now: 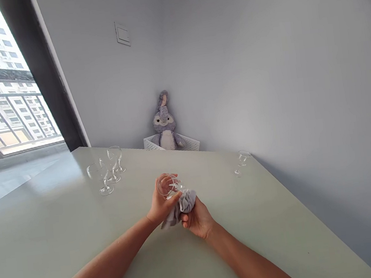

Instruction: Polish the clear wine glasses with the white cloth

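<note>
My left hand [162, 202] is wrapped around a clear stemmed glass [166, 185], which lies tilted with its rim toward the left. My right hand [199, 218] grips a grey cloth [187, 202], bunched up against the stem and foot end of that glass. Part of the cloth hangs down between the two hands. The foot of the glass is mostly hidden by the cloth and fingers. Both hands are just above the middle of the pale table [145, 252].
Several clear stemmed glasses [106, 189] stand upright in a group at the back left. Another stemmed glass [242, 161] stands near the right edge. Behind the table, a plush toy [167, 139] sits in a white perforated basket [191, 144] against the wall corner.
</note>
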A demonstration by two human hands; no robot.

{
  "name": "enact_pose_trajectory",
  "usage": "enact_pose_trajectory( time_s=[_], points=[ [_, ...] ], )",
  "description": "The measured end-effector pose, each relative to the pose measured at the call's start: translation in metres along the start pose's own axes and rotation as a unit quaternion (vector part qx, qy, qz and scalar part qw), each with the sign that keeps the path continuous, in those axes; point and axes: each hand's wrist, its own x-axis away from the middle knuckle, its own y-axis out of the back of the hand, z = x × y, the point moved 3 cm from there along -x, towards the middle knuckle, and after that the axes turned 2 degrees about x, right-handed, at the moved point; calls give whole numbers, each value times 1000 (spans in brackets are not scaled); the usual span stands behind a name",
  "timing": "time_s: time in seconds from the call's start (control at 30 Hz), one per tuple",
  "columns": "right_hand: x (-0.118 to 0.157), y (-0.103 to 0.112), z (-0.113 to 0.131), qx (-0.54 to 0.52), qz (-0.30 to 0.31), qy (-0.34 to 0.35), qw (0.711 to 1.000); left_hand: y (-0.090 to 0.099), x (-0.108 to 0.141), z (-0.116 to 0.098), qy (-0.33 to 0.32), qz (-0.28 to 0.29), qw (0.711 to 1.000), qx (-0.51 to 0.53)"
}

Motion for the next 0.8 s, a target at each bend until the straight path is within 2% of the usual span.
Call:
enact_pose_trajectory(
  time_s=[0.1,0.17,0.2,0.23,0.33,0.37,0.43,0.5,0.6,0.7,0.8],
  points=[
    [1,3,-2,143,5,-67,987,7,-4,0,-2,-38,999,-4],
    [3,8,1,287,1,-74,955,11,-7,-1,-12,-58,998,-5],
    [5,10,7,363,-20,-34,931,12,-8,-2,-16,-64,998,-5],
    [7,12,15,434,-58,38,898,12,-9,-3,-17,-69,997,-5],
    [21,9,42,549,-190,308,754,10,-6,-3,-10,-62,998,-6],
    [25,6,47,562,-205,364,714,7,-4,-3,-11,-52,999,-8],
    [27,-4,50,595,-185,406,668,0,1,-3,-17,-24,999,-12],
    [22,-12,47,643,-150,394,640,-8,7,-3,-20,11,1000,-17],
    [9,-12,43,697,-140,353,608,-16,13,3,-15,48,997,-57],
    [-2,12,55,703,-189,303,616,-16,17,20,33,49,984,-166],
    [-7,53,87,688,-294,258,611,-14,22,43,105,84,953,-272]
  ],
)
